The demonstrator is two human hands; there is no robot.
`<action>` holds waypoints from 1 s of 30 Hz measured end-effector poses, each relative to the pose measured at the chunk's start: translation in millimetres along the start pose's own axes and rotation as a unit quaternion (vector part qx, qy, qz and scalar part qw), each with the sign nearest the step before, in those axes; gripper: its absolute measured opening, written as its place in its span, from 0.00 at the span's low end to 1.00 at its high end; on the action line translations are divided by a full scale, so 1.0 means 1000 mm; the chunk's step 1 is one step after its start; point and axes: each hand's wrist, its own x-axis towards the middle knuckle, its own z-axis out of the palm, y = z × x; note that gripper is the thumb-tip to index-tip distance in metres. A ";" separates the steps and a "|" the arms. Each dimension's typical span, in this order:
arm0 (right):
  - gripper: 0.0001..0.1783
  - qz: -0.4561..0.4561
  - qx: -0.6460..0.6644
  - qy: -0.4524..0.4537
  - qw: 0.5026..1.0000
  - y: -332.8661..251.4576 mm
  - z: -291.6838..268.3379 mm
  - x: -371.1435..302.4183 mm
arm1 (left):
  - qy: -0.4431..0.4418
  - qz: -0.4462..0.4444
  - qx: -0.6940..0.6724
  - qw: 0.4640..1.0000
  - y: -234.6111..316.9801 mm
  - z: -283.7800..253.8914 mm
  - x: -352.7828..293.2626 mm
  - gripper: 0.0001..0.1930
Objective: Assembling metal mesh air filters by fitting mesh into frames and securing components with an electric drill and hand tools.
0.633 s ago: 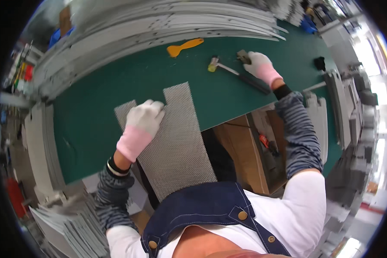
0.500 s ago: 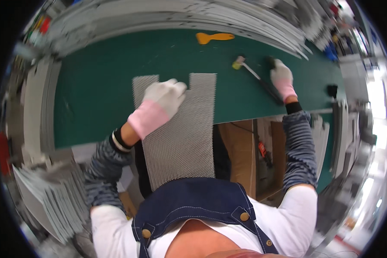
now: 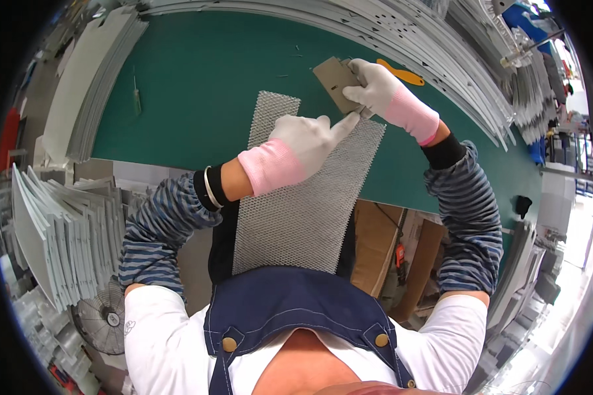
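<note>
Expanded metal mesh sheet [image 3: 308,197] lies on green mat [image 3: 197,85], near end overhanging the mat's edge. Left hand [image 3: 303,141] presses flat on mesh, forefinger extended. Right hand [image 3: 375,89] grips grey notched plate [image 3: 333,79] at mesh's far corner.

Mesh on mat, hands at far end.
Mesh [image 3: 303,197] overhangs mat [image 3: 197,85] near edge; left hand [image 3: 303,141] on it, right hand [image 3: 382,92] behind-right gripping plate [image 3: 333,79]; scraper [image 3: 402,74] beyond.
</note>
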 end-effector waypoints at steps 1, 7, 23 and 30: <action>0.25 -0.010 -0.004 -0.022 1.000 -0.001 0.000 -0.001 | -0.013 0.013 -0.016 1.000 -0.004 0.002 0.000 0.32; 0.26 -0.068 0.010 -0.050 0.996 0.003 0.001 0.003 | 0.011 0.053 -0.082 0.995 -0.018 0.011 -0.002 0.28; 0.22 -0.123 -0.037 0.002 0.992 -0.005 -0.001 -0.032 | -0.191 -0.120 -0.371 0.901 -0.079 -0.052 0.032 0.14; 0.20 -0.184 -0.093 -0.113 0.972 -0.007 -0.011 -0.031 | -0.208 -0.093 -0.394 0.891 -0.078 -0.059 0.031 0.13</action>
